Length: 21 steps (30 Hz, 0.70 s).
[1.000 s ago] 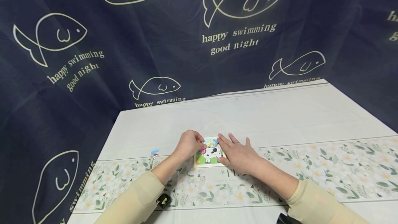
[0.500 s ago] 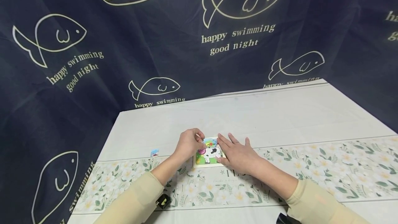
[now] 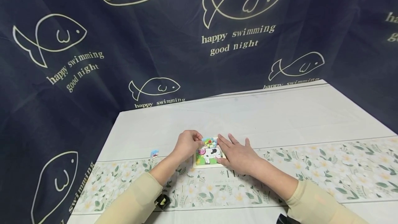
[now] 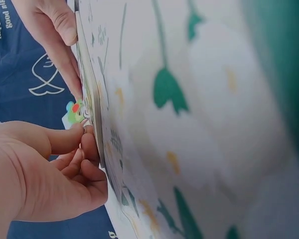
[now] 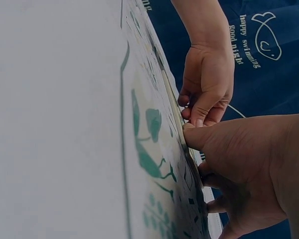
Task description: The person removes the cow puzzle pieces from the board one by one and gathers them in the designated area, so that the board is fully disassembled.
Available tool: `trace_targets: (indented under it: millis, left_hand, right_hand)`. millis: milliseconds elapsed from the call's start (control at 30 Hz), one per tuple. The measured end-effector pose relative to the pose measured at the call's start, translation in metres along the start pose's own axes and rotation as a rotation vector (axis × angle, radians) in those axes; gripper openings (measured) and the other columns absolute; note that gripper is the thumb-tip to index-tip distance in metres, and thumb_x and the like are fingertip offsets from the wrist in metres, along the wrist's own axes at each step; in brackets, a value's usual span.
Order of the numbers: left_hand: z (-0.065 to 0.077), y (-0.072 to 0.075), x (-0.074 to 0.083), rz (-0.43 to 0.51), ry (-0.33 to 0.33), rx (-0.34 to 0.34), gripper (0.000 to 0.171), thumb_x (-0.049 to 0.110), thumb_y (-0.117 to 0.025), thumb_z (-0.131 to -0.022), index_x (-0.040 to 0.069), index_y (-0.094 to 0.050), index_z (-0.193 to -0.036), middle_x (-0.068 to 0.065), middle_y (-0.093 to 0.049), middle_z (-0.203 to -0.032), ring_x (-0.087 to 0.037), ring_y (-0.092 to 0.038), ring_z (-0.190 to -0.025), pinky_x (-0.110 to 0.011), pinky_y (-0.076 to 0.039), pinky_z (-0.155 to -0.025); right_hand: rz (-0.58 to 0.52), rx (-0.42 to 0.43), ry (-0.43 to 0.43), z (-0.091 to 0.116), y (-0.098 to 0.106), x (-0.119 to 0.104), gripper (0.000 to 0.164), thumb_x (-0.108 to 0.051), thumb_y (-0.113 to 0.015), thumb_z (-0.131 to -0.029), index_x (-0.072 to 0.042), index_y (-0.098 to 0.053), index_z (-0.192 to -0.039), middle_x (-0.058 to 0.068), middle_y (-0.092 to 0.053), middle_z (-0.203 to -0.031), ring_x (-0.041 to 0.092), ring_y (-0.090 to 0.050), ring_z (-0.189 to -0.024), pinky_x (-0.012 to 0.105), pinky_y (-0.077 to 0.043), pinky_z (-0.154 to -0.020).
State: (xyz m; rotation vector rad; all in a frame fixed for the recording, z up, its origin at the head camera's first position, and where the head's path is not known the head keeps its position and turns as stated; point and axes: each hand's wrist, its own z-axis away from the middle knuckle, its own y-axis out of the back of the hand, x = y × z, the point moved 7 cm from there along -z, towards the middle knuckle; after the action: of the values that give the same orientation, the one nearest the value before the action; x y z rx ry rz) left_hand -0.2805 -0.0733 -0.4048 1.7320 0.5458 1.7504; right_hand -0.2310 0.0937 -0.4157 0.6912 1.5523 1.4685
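On table (image 3: 264, 120), cow puzzle (image 3: 209, 159) looks nearly full: L hand (image 3: 187, 144) pinching coloured pc. (image 3: 210, 142), R hand (image 3: 237, 153) at R edge, fingers apart; loose pc. (image 3: 154, 153) at L not yet in.

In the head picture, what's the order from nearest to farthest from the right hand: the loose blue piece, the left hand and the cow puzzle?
1. Cow puzzle: nearest, at the fingers of the right hand.
2. Left hand: at the puzzle's left side.
3. Loose blue piece: farthest, off to the left.
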Motion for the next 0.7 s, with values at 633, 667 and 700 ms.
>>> trace_targets:
  millis: [633,667,700]
  left_hand:
    - [0.007,0.023,-0.025,0.062,0.051,0.104,0.005,0.008,-0.069,-0.096,0.007,-0.072,-0.093,-0.003,-0.061,-0.079,-0.017,-0.053,-0.072,-0.027,-0.044,-0.061]
    - [0.008,0.026,-0.028,0.066,0.058,0.105,0.005,0.008,-0.069,-0.096,0.007,-0.072,-0.093,-0.003,-0.061,-0.08,-0.017,-0.053,-0.073,-0.028,-0.045,-0.062]
    - [0.01,0.028,-0.03,0.074,0.064,0.104,0.005,0.008,-0.068,-0.096,0.007,-0.072,-0.094,-0.004,-0.061,-0.08,-0.018,-0.053,-0.073,-0.029,-0.045,-0.063]
  right_hand:
    - [-0.018,0.017,0.012,0.001,0.001,-0.001,0.071,-0.049,-0.053,-0.103,-0.007,-0.036,-0.157,0.006,-0.026,-0.165,0.037,-0.023,-0.15,0.079,-0.019,-0.104]
    - [-0.018,0.018,0.013,0.002,0.001,-0.001,0.071,-0.049,-0.053,-0.103,-0.007,-0.036,-0.157,0.006,-0.026,-0.165,0.037,-0.023,-0.15,0.079,-0.019,-0.104]
    - [-0.017,0.018,0.014,0.002,0.001,-0.001,0.071,-0.05,-0.053,-0.103,-0.007,-0.036,-0.157,0.006,-0.026,-0.165,0.037,-0.023,-0.15,0.079,-0.018,-0.104]
